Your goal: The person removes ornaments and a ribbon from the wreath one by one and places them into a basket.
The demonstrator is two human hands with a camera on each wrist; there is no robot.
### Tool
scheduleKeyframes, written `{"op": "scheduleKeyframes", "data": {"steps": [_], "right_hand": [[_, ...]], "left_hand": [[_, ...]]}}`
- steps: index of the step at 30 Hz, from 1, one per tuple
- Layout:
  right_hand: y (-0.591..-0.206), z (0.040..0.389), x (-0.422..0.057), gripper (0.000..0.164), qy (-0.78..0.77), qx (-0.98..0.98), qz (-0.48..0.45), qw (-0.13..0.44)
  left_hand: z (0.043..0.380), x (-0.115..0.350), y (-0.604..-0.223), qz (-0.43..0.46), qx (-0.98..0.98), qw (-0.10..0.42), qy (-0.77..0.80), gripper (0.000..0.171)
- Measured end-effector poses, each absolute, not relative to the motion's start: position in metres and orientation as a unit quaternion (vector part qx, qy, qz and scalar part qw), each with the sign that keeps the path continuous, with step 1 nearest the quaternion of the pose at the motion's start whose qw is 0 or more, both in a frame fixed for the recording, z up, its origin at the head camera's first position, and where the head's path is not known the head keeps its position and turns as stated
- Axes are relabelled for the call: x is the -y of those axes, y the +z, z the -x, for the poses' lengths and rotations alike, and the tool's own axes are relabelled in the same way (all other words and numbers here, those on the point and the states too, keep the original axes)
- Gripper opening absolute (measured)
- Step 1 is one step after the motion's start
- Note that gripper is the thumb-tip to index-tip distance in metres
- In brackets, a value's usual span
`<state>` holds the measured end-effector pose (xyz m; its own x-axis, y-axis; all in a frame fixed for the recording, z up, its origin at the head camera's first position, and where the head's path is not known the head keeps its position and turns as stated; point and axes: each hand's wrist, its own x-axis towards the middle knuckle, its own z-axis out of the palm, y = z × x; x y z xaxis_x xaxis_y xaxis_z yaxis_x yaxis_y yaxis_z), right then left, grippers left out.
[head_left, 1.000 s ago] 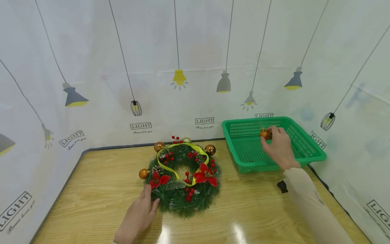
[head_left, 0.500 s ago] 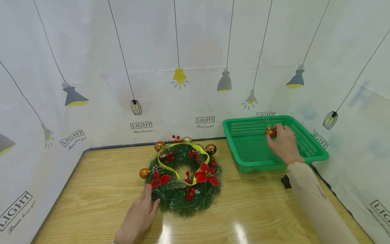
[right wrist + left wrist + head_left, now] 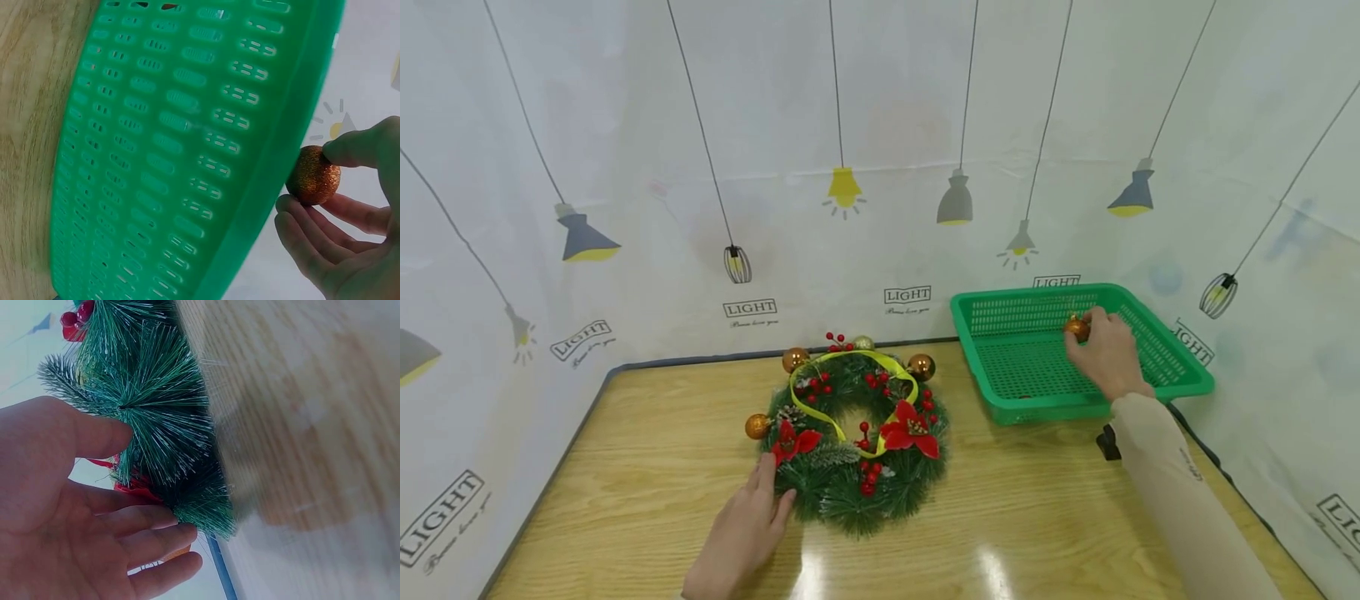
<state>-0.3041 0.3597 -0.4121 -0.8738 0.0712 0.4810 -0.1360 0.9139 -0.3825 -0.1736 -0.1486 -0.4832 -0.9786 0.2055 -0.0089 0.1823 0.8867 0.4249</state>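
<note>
A green Christmas wreath (image 3: 857,500) lies on the table, trimmed with red poinsettias, berries, a yellow ribbon and several gold or copper baubles. My left hand (image 3: 745,525) rests at its near left edge. In the left wrist view, the fingers (image 3: 153,540) are nearly straight against the needles and the thumb lies over them. My right hand (image 3: 1108,354) is above the green plastic basket (image 3: 1000,408), pinching a glittery copper bauble (image 3: 312,178) between thumb and fingers. From the right wrist view, this bauble shows just beyond the basket's rim.
The wooden table (image 3: 647,467) meets a white wall cloth (image 3: 880,242) printed with lamps at the back. A small black object (image 3: 1107,443) sits under the right sleeve, near the basket. Something small and red shows through the basket's slots.
My right hand has shifted a little to the right over the basket, carrying the copper bauble. The left hand stays beside the wreath.
</note>
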Motion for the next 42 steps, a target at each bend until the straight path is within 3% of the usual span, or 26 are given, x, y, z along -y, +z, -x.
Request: {"op": "scheduleKeyframes", "data": {"steps": [9, 21, 42], "right_hand": [[-0.407, 0.299, -0.359, 0.042, 0.214, 0.945, -0.003, 0.246], [-0.401, 0.278, -0.325, 0.028, 0.223, 0.933, -0.065, 0.273], [-0.416, 0.254, -0.254, 0.016, 0.224, 0.909, -0.178, 0.302]], "left_hand": [[0.171, 0.148, -0.484, -0.100, -0.970, 0.024, 0.219, 0.071], [0.172, 0.148, -0.485, -0.106, -0.970, 0.016, 0.216, 0.074], [0.169, 0.146, -0.485, -0.104, -0.971, 0.019, 0.213, 0.075]]}}
